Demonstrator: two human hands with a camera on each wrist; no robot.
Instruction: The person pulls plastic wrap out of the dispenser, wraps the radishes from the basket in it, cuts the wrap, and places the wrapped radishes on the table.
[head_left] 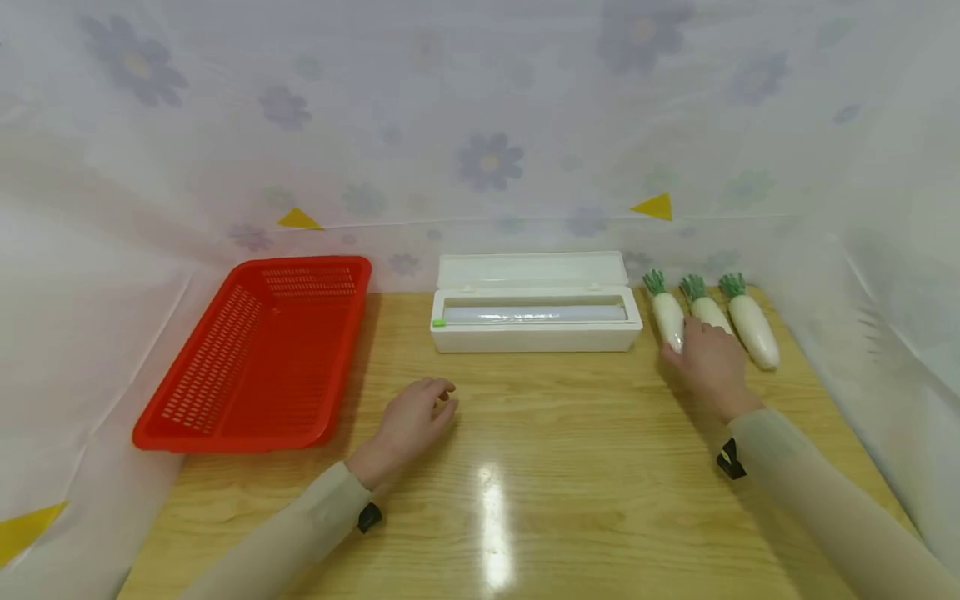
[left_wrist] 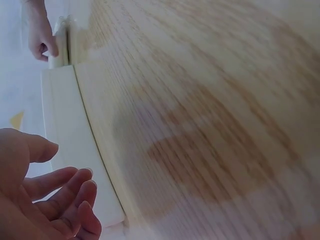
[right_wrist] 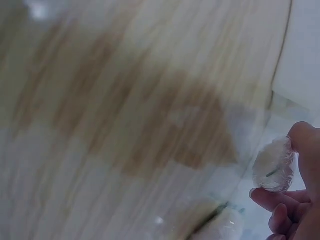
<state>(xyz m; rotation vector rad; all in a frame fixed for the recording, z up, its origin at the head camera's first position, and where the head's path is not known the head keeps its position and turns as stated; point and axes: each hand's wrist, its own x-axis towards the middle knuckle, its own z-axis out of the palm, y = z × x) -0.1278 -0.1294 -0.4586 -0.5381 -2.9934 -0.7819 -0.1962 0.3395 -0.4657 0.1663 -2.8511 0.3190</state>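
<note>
My right hand (head_left: 708, 358) pinches the lower end of the leftmost white radish (head_left: 667, 315), thumb on one side and fingers on the other. In the right wrist view clear plastic film wraps the end of this radish (right_wrist: 274, 166). Two more white radishes with green tops lie beside it; my hand partly covers the middle radish (head_left: 708, 310), while the right one (head_left: 753, 329) shows fully. My left hand (head_left: 408, 425) hovers above the table between the red basket and the white box, fingers loosely bent. Nothing lies between that hand's thumb and fingers (left_wrist: 75, 192).
A red plastic basket (head_left: 330, 400) stands at the left. At the back middle is a white box (head_left: 536, 340) with its lid (head_left: 532, 268) raised and a roll of film (head_left: 532, 313) inside. Floral sheeting (head_left: 420, 133) rises behind the wooden table (head_left: 570, 467).
</note>
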